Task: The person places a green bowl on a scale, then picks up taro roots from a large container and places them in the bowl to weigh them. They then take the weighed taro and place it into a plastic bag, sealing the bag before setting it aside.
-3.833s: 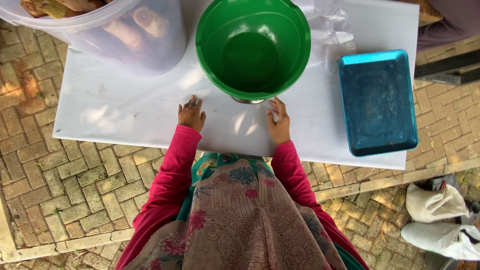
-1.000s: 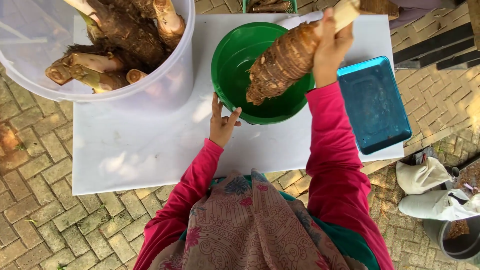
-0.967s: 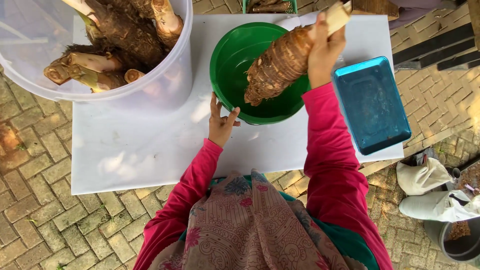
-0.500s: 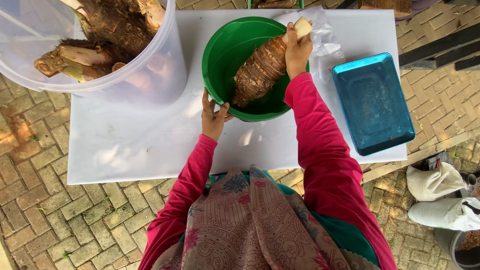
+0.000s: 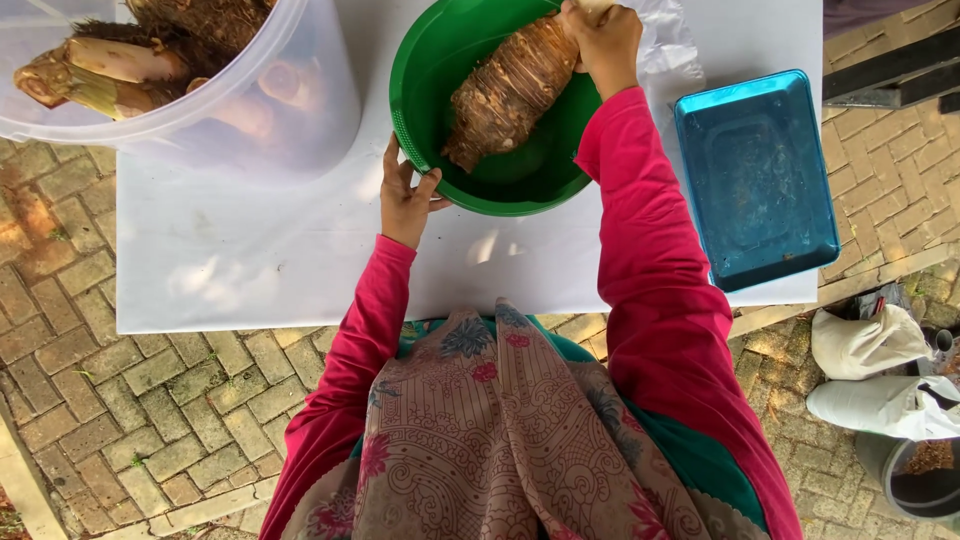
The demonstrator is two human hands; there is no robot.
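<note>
The large brown root [image 5: 510,88] has come down from mid-air over the last second and now lies slanted inside the green bowl [image 5: 425,70], its lower end near the bowl's bottom, so the lowering looks nearly finished. The right hand [image 5: 603,38] stays closed around its upper end, while the left hand [image 5: 405,195] rests with spread fingers against the bowl's near rim on the white tabletop [image 5: 250,270], steadying it.
</note>
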